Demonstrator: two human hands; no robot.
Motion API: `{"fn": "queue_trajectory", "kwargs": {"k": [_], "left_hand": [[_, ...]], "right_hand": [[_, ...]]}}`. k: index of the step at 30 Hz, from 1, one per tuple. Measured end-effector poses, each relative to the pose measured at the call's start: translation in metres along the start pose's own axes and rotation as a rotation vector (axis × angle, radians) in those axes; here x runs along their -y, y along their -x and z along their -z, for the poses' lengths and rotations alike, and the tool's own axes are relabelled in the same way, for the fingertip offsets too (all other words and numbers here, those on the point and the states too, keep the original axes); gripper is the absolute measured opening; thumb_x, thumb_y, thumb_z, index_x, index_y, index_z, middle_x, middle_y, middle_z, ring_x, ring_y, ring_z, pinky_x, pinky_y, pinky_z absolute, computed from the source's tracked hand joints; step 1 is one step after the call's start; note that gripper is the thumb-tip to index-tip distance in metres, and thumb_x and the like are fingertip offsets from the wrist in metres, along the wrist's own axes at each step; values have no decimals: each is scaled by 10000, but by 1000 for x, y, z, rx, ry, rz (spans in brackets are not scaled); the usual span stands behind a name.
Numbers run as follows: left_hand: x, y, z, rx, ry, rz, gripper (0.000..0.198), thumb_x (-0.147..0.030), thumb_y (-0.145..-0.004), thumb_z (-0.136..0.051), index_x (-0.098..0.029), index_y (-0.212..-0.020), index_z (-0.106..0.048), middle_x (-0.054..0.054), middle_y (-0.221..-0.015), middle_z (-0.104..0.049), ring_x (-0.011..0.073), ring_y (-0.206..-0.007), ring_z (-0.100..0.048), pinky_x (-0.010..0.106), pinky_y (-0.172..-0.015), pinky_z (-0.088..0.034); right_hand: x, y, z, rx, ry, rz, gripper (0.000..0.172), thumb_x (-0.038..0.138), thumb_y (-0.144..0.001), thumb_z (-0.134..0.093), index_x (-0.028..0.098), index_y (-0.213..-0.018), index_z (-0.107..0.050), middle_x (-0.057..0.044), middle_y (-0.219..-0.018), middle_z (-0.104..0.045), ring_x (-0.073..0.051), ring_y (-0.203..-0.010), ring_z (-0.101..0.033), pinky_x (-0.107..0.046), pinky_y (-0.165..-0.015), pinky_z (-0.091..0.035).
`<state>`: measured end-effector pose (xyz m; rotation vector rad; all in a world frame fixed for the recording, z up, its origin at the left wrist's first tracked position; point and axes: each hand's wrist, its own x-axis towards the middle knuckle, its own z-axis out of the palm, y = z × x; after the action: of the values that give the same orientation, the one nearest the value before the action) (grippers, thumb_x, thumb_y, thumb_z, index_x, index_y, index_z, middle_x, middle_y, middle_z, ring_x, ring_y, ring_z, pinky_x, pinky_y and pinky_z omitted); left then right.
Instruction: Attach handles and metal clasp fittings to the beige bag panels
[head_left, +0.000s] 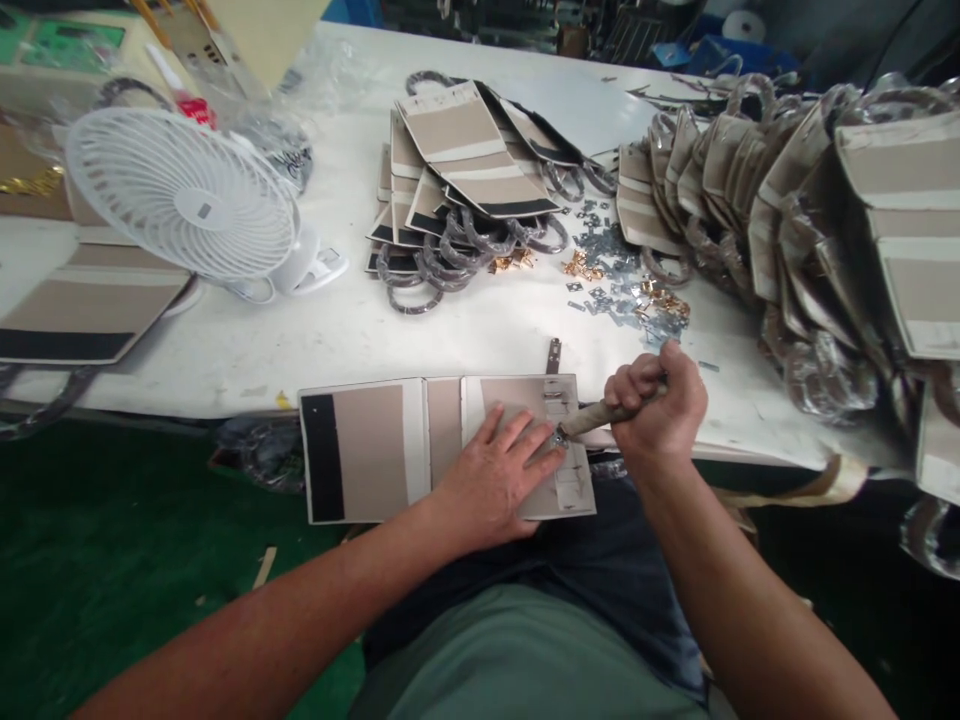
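Observation:
A beige panel [375, 440] with white strips and a black end band lies open at the table's near edge. My left hand [499, 478] rests flat on its right part, fingers spread. My right hand [660, 400] is wrapped round the handle of a hand tool [596, 418], whose kind I cannot make out. The tool's tip touches a small metal piece [559, 437] on the panel's right end, close to my left fingertips. A dark strap tab [553, 357] sticks out past the panel's far edge. Part of a plastic-wrapped handle [607, 468] shows beside the panel's right end.
Several similar panels with wrapped handles are piled at the back [480, 150], and a larger stack [780, 190] stands at the right. Small silver plates [600, 245] and gold fittings [581, 265] lie scattered between them. A white fan [187, 200] stands left, near another panel [82, 300].

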<state>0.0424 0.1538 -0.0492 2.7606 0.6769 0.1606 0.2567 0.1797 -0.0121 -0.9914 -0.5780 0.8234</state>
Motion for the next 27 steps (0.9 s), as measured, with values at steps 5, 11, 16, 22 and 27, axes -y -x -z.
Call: {"fn": "queue_trajectory", "kwargs": {"k": [5,11,16,22,27], "left_hand": [[-1,2,-1,-32,24,22,894,-569,-806,-813,-223,-1563,-487,171,-1655,-409,397,-1550,-307,616,-1318,-106],[-2,6,-10,-115,35,40,897,-581,-772,-845,-240,-1538,-526,196,-1535,-494,413,-1493,-380,613,-1305,-169],[-1,6,-13,-135,50,38,870,-573,-779,-839,-227,-1523,-549,206,-1521,-496,421,-1491,-375,623,-1303,-159],[0,4,-13,-158,127,34,965,-499,-724,-884,-202,-1556,-499,202,-1638,-399,430,-1524,-314,605,-1316,-135],[-1,6,-8,-124,93,41,880,-551,-753,-862,-208,-1506,-561,200,-1585,-460,423,-1514,-339,603,-1313,-135]], "right_hand": [[5,29,-18,328,359,185,503,413,-982,-691,217,-578,-466,43,-545,-480,-96,-472,-446,-259,-483,-388],[8,37,-22,472,552,92,478,493,-1004,-665,211,-628,-582,20,-551,-562,-128,-523,-523,-275,-538,-420],[12,37,-33,530,518,90,527,475,-1020,-643,211,-573,-546,22,-510,-509,-121,-477,-460,-285,-495,-363],[11,40,-49,898,692,179,530,348,-1031,-600,196,-554,-428,45,-540,-382,-88,-510,-352,-271,-504,-279],[17,29,-40,868,659,146,525,327,-1041,-592,195,-545,-479,34,-533,-426,-98,-503,-389,-281,-511,-300]]}}
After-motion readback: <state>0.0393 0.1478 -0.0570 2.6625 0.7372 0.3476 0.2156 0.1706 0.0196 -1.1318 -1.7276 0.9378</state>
